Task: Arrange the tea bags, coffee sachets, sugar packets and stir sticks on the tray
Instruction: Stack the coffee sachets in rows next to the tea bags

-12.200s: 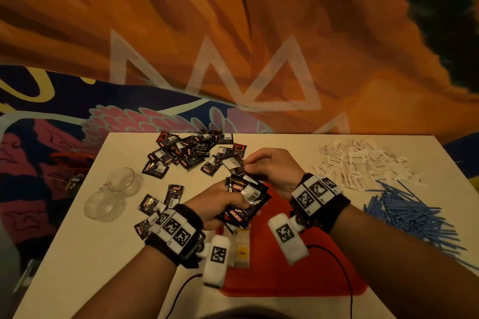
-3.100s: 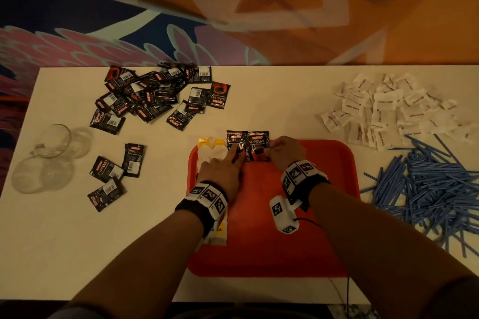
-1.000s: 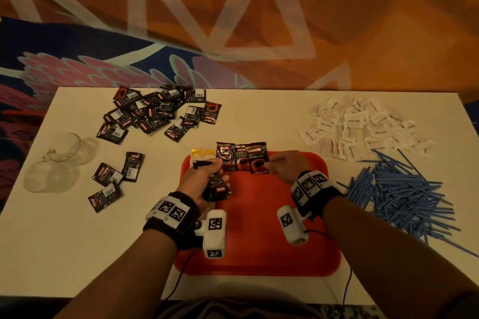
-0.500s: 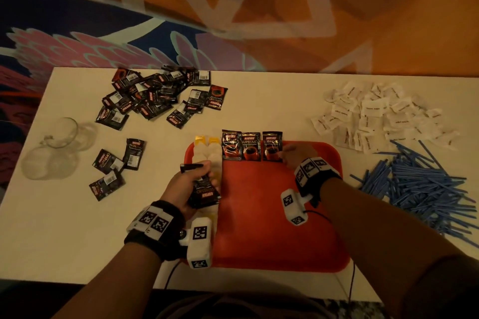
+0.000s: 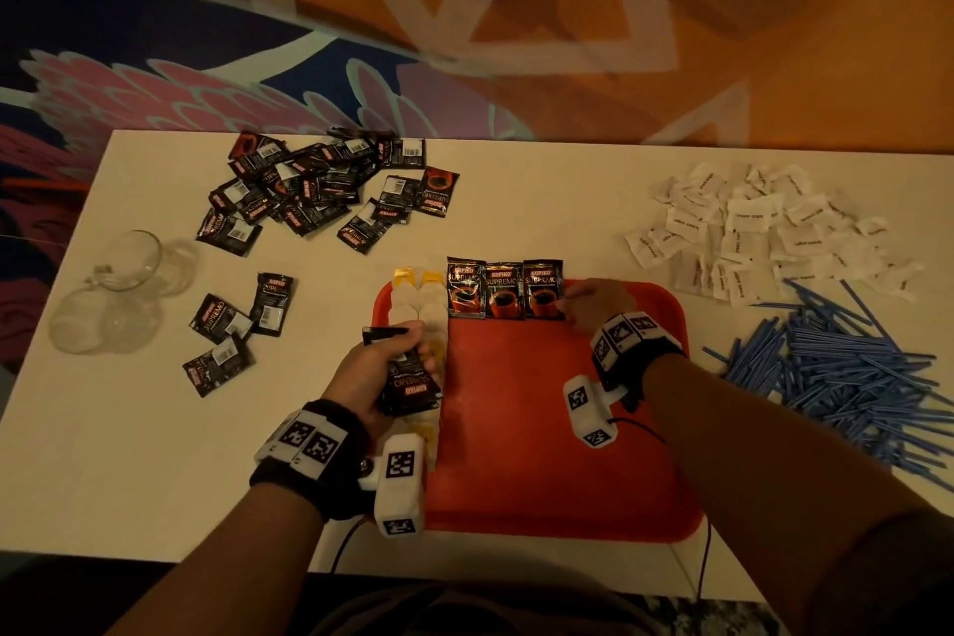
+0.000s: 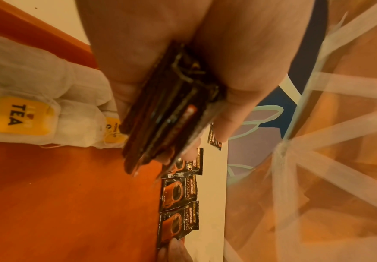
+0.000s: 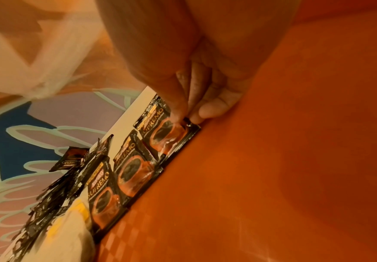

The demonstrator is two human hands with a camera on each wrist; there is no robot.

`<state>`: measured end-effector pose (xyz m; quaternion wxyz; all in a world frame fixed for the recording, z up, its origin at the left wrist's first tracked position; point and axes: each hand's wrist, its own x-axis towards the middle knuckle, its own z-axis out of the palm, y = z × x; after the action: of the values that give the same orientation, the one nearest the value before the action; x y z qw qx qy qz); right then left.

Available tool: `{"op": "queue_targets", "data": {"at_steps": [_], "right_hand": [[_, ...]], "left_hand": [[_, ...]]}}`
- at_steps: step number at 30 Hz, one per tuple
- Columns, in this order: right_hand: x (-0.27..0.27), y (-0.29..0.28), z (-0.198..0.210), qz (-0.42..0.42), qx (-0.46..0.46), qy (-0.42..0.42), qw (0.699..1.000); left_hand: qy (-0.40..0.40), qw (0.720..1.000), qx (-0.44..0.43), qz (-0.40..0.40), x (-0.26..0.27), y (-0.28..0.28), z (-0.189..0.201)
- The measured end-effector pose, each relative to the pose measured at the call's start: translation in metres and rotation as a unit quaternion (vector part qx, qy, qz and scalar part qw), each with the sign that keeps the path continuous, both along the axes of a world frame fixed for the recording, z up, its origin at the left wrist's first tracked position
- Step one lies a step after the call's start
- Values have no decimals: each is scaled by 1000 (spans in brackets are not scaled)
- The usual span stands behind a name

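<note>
My right fingers (image 7: pixel 214 108) pinched the near corner of the third sachet (image 5: pixel 542 288), setting it flat at the tray's (image 5: pixel 557 455) far edge. It lay just beside two other sachets (image 5: pixel 485 289), all three face up in a row, their tops hanging over the tray's far rim. My right hand (image 5: pixel 593 307) rested low over the tray's far right part.

My left fingers (image 5: pixel 408 338) were curled tight round a stack (image 5: pixel 408 385) of more sachets, held edge-on above the tray's left side. Under my left hand (image 5: pixel 371 372), the tea bags (image 5: pixel 426 305) lay in a line along the tray's left edge, yellow tags showing.

So I judged the tea done or nearly so, and the coffee only begun: three placed, a handful in my grip, and a big loose heap (image 5: pixel 320 191) on the table (image 5: pixel 129 455) beyond the tray's far left corner, with a few strays (image 5: pixel 237 325) left of the tray. The sugar packets (image 5: pixel 764 227) sat untouched beyond the tray's far right corner, and the stir sticks (image 5: pixel 846 377) in a pile right of the tray. Most of the tray's floor was bare red. Two glass cups (image 5: pixel 118 289) lay on their sides well left of the tray.
</note>
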<state>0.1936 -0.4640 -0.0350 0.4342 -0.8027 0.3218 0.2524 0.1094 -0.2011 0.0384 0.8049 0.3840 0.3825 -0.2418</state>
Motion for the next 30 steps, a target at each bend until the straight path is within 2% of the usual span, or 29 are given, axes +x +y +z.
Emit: {"op": "queue_targets", "data": {"at_steps": [8,13,17,21,25,28,30], "right_hand": [[-4,-3,4,13,-10,-6,1000],[-9,-5,15,23,-31,-9,999],[-17,4,41,52,-35,-77,995],[-29,27,75,113,64,-134,982],[-40,52,106,223,168,-133,951],[-41,62,112,312,115,-171,927],[-40,63,111,266,92,-196,939]], "left_hand": [[-11,999,-38,-4,-1,1,8],[-26,998,13,-48,3,-1,9],[-67,991,61,-98,5,-6,17],[-65,988,106,-95,10,-10,23],[-82,980,136,-123,13,-15,24],[-118,969,150,-155,13,-21,25],[-125,966,168,-150,14,-23,28]]}}
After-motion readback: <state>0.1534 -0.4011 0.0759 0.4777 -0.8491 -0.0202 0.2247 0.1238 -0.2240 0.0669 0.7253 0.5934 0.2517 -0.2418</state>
